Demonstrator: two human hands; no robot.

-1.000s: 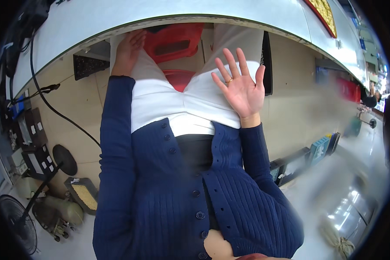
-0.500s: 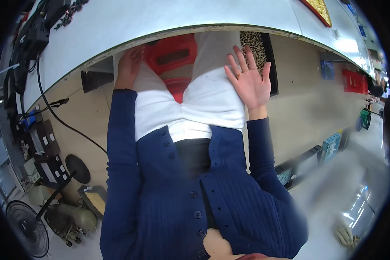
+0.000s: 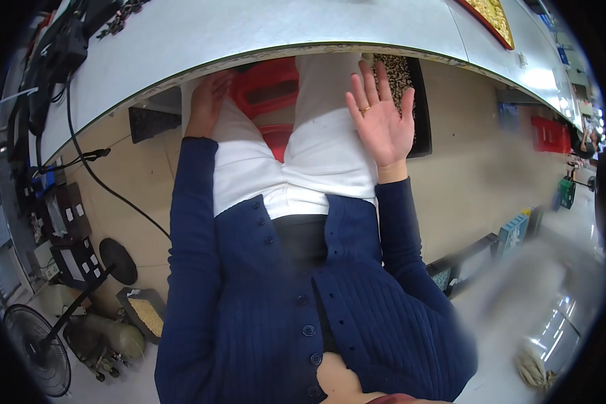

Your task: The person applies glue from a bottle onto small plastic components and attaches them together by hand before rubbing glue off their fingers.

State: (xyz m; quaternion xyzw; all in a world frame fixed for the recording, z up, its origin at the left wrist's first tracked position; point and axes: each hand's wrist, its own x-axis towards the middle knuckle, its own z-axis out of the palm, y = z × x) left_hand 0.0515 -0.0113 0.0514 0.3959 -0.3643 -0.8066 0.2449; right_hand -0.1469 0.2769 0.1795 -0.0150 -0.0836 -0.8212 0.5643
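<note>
My right hand (image 3: 384,128) is held palm up above my right thigh, its fingers stretched out and slightly apart, with a ring on one finger. Nothing lies in the palm. My left hand (image 3: 209,99) rests on my left thigh, fingers extended along the white trousers (image 3: 249,182) and partly in shade below the table edge. A red plastic stool (image 3: 276,84) shows between my legs, beneath the table. Just beyond my right hand is a black tray (image 3: 423,121) of speckled grains, partly covered by the hand and the table.
The white table (image 3: 283,23) spans the top. On it is a red-rimmed tray (image 3: 475,12) of yellow pieces. A black cable (image 3: 108,182) hangs at left, above a floor fan (image 3: 37,350). Dark-framed bins (image 3: 481,256) and a red crate (image 3: 551,135) stand at right.
My right hand has shifted slightly left, its fingers a little closer together. The left hand stays on the thigh. The whole view has tilted slightly.
</note>
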